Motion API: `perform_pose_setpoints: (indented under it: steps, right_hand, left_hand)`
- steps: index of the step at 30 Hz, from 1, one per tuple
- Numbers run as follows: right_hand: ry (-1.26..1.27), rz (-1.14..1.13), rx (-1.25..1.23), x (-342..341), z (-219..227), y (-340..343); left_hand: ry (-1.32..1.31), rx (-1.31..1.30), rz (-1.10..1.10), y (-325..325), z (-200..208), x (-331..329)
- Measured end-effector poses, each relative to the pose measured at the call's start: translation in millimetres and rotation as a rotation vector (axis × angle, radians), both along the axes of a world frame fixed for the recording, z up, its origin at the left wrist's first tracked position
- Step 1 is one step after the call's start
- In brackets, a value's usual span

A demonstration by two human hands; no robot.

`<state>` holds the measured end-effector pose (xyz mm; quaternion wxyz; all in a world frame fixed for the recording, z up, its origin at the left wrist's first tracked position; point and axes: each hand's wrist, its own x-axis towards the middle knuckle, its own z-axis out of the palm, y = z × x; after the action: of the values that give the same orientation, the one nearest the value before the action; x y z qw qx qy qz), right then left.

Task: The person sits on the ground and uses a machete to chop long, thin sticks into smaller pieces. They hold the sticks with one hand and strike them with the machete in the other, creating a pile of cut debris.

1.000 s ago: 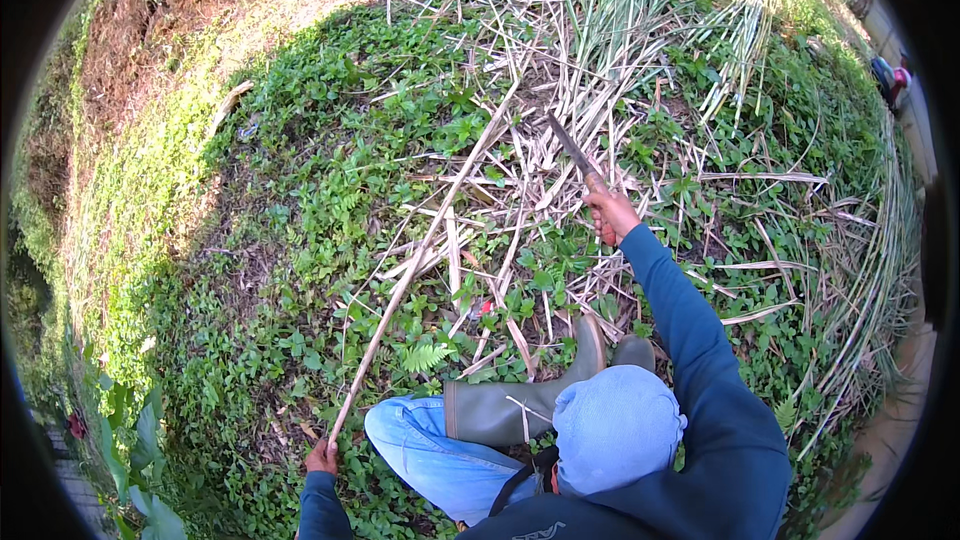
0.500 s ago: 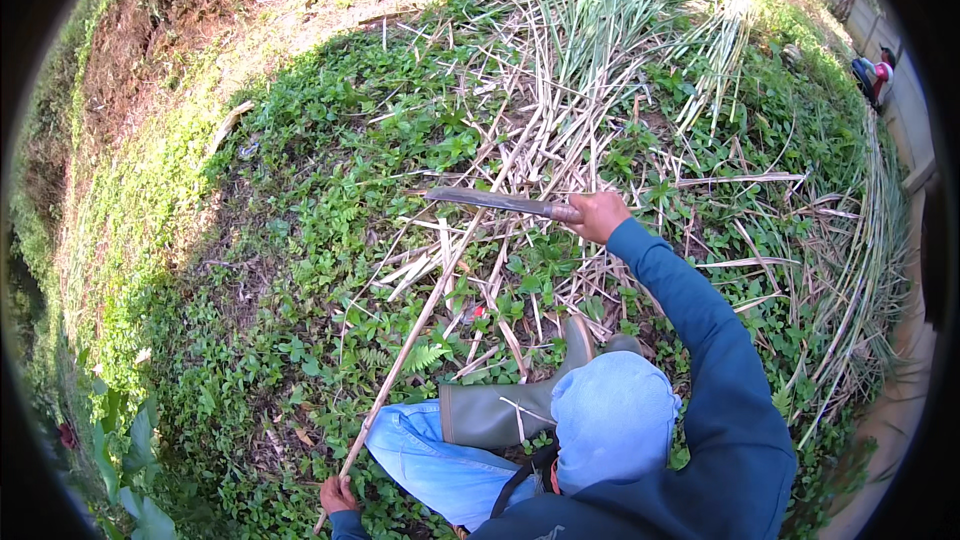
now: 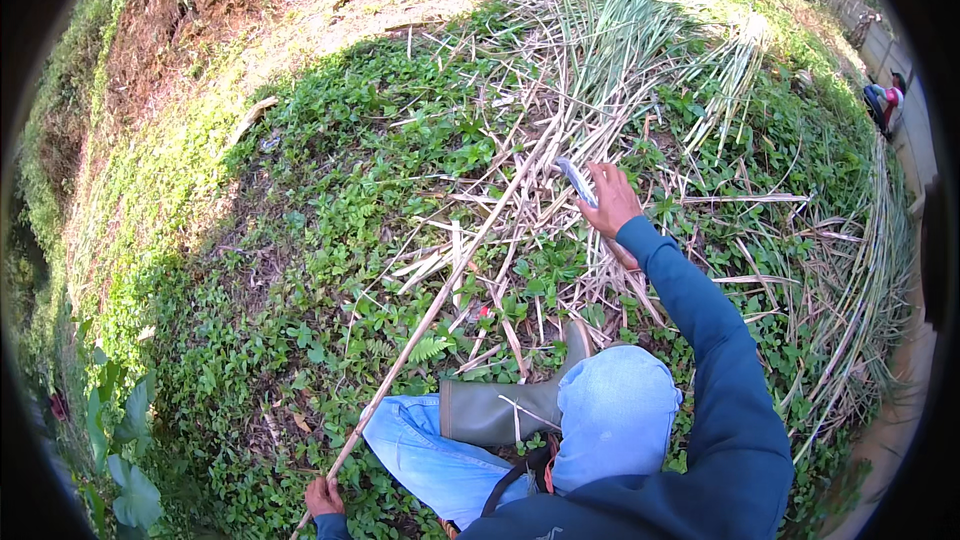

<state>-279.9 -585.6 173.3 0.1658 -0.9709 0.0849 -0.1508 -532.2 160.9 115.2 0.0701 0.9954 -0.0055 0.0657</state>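
My left hand (image 3: pixel 323 497), low at the left, is closed round the near end of a long pale cane (image 3: pixel 437 302). The cane slants away up to the right, its far part running in among cut stalks (image 3: pixel 590 155). In my right hand (image 3: pixel 612 203), out ahead at arm's length, I grip a machete (image 3: pixel 575 183). Its blade looks short from this angle and points away, to the left of my fingers. The blade is close to the cane's far part; whether they touch I cannot tell. A brown end, probably the handle, shows below the hand.
My bent legs in blue jeans (image 3: pixel 432 450) and an olive rubber boot (image 3: pixel 500 412) are close in. Green stalks (image 3: pixel 625 35) lie in a heap ahead, with more long stalks (image 3: pixel 868 260) at the right. Another person (image 3: pixel 885 105) is far right by a pale wall (image 3: pixel 915 130).
The machete has turned from lying crosswise to pointing away, and my right hand has moved slightly farther out. My left hand still holds the cane. The view has shifted a little.
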Motion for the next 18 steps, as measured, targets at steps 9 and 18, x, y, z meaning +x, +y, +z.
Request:
perform_pose_setpoints:
  steps: [9, 18]
  right_hand:
    - [0.024, 0.691, -0.029, 55.8, 0.3, 94.5]
    - [-0.409, 0.512, -0.163, 38.3, -60.9, -25.8]
  left_hand:
    - [-0.123, 0.035, -0.013, -15.8, 87.5, -10.2]
    - [-0.38, 0.042, -0.075, -89.1, 182.8, 3.7]
